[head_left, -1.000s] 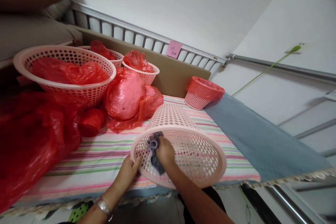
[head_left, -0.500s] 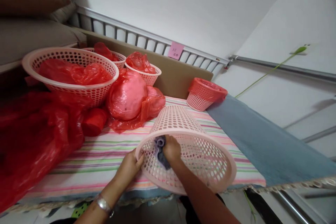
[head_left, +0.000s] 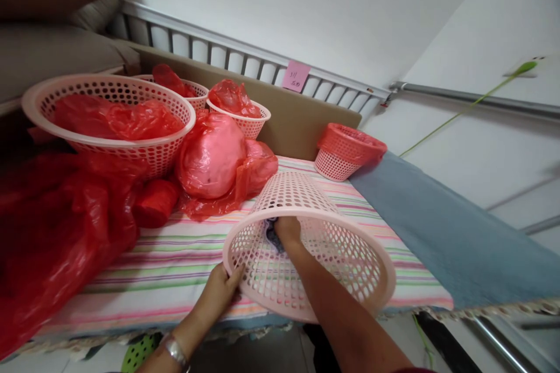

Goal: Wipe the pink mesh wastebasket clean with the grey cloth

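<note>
A pink perforated plastic basket (head_left: 306,214) lies on its side on the striped cloth, its wide mouth facing me. My left hand (head_left: 222,284) grips the left side of its rim, thumb on the inside. Reaching in through the mouth, my right hand (head_left: 289,229) is closed on a dark grey-purple cloth (head_left: 273,236), which lies against the basket's inner left wall. The basket's upper rim partly hides the cloth and the fingers of that hand.
Left of the basket are red plastic bags (head_left: 74,227), a red roll (head_left: 156,204) and a bagged pink bundle (head_left: 213,154). Behind stand a large pink basket (head_left: 168,154) and smaller ones. A red-lined basket (head_left: 335,164) stands at the far right by a metal rail (head_left: 472,100).
My right hand has moved deeper into the basket with the cloth, up along the inner wall. My left hand stays on the rim, slightly lower. The view has shifted a little.
</note>
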A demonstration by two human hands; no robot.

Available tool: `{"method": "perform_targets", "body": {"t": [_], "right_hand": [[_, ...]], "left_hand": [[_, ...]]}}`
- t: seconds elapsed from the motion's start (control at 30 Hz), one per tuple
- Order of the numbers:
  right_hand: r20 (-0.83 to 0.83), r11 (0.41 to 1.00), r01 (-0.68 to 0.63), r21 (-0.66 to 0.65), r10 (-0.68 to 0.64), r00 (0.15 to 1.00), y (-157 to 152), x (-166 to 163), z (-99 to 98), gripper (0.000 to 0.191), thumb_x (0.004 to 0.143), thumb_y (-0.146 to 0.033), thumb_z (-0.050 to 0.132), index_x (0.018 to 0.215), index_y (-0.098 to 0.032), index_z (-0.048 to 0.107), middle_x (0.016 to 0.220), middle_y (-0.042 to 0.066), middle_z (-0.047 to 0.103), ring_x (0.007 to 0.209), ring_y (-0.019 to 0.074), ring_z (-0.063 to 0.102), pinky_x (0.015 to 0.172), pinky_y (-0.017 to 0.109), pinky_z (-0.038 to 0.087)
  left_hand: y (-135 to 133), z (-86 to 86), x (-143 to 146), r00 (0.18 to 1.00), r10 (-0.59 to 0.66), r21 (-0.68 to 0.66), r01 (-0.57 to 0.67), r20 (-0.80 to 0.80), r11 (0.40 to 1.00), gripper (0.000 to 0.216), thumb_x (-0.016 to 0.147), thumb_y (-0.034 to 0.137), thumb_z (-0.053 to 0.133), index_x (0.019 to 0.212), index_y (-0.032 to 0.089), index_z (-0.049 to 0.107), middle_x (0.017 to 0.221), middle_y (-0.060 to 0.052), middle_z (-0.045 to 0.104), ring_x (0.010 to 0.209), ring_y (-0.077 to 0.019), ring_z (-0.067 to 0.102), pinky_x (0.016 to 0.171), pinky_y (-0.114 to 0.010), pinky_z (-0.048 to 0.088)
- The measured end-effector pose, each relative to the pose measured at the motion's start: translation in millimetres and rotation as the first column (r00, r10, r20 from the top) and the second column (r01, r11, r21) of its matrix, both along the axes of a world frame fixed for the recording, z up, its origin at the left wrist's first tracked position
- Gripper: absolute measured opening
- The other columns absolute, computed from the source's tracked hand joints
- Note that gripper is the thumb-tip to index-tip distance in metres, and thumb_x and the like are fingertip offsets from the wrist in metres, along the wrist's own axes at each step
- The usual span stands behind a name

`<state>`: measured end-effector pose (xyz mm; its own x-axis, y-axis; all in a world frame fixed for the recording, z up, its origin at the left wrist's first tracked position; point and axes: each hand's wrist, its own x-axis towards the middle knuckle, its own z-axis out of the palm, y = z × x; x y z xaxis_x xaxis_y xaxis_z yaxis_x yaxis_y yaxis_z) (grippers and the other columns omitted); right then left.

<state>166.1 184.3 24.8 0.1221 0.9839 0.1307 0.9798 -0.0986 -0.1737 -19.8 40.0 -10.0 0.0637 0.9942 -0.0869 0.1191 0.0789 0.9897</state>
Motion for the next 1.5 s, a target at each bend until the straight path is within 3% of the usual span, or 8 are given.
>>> {"method": "perform_targets", "body": {"t": [0.17,0.3,0.43,0.83,1.0,1.1,1.23,1.5], "right_hand": [[0.061,0.998,-0.053,0.035,0.051,0.997,-58,-16,-1.6,0.036,0.078,-0.014,0.043,0.112,-0.015,0.056,0.096,0.011,0.064,0.089,0.0225,0.058,0.075,0.029,0.039],[0.058,0.974,-0.224,0.039,0.221,0.973,-130,-24,-11.1,0.043,0.069,-0.009,0.047,0.111,-0.018,0.055,0.101,0.009,0.062,0.096,0.0228,0.055,0.081,0.029,0.039],[0.014,0.945,-0.326,0.02,0.326,0.945,-164,-24,-11.7,0.044,0.067,-0.007,0.047,0.108,-0.021,0.055,0.103,0.007,0.061,0.097,0.0224,0.054,0.082,0.03,0.038],[-0.161,0.977,-0.114,0.18,0.144,0.976,-18,-28,4.5,0.034,0.089,-0.027,0.034,0.115,-0.017,0.055,0.108,0.011,0.063,0.11,0.0242,0.051,0.088,0.037,0.041],[-0.213,0.977,-0.088,0.196,0.13,0.968,6,-18,-6.0,0.036,0.09,-0.033,0.034,0.115,-0.018,0.056,0.11,0.009,0.064,0.115,0.0227,0.048,0.094,0.039,0.039],[-0.219,0.975,-0.095,0.203,0.14,0.966,12,-11,-10.0,0.035,0.09,-0.033,0.035,0.113,-0.02,0.058,0.116,0.006,0.062,0.118,0.0206,0.046,0.1,0.037,0.034],[-0.205,0.978,-0.114,0.173,0.149,0.967,10,-9,-8.8,0.033,0.086,-0.032,0.042,0.111,-0.022,0.06,0.119,0.005,0.061,0.121,0.022,0.045,0.101,0.036,0.032],[-0.149,0.985,-0.168,0.045,0.173,0.974,-86,-37,-5.5,0.039,0.072,-0.019,0.052,0.111,-0.017,0.055,0.101,0.01,0.065,0.094,0.0243,0.06,0.079,0.032,0.042]], "left_hand": [[3,-6.5,3,1.0,0.027,0.041,-0.027,0.003,0.999,0.042,0.081,0.049,0.046,0.071,0.012,0.063,0.053,-0.005,0.065,0.049,-0.0209,0.061,0.048,-0.028,0.048],[6,5.0,2,1.0,0.026,0.138,-0.026,0.005,0.99,0.039,0.081,0.045,0.049,0.083,0.012,0.069,0.079,-0.008,0.074,0.081,-0.0259,0.066,0.072,-0.03,0.05],[3,17.4,-6,0.999,0.001,0.167,0.005,-0.034,0.986,0.038,0.082,0.043,0.048,0.08,0.012,0.07,0.075,-0.007,0.074,0.076,-0.0251,0.066,0.068,-0.029,0.05],[-1,35.7,-34,0.976,0.014,0.184,0.026,-0.216,0.982,0.03,0.084,0.036,0.046,0.069,0.016,0.061,0.064,-0.004,0.067,0.062,-0.0205,0.061,0.055,-0.024,0.045],[-7,33.4,-32,0.978,0.059,0.189,-0.021,-0.198,0.982,0.023,0.082,0.032,0.05,0.083,0.015,0.064,0.083,-0.008,0.073,0.077,-0.0241,0.065,0.071,-0.031,0.049],[-15,20.0,-21,0.996,0.055,0.087,-0.05,-0.063,0.995,0.033,0.079,0.039,0.055,0.098,0.013,0.062,0.091,-0.012,0.073,0.081,-0.0245,0.066,0.075,-0.033,0.05],[-26,-1.1,0,0.991,-0.014,-0.175,0.037,0.134,0.984,0.047,0.079,0.058,0.047,0.069,0.013,0.058,0.054,-0.006,0.065,0.047,-0.0175,0.06,0.048,-0.027,0.048],[-23,-1.9,9,0.988,0.046,-0.093,-0.032,0.148,0.995,0.049,0.078,0.062,0.045,0.063,0.016,0.056,0.046,-0.002,0.061,0.042,-0.0165,0.056,0.041,-0.023,0.042]]}}
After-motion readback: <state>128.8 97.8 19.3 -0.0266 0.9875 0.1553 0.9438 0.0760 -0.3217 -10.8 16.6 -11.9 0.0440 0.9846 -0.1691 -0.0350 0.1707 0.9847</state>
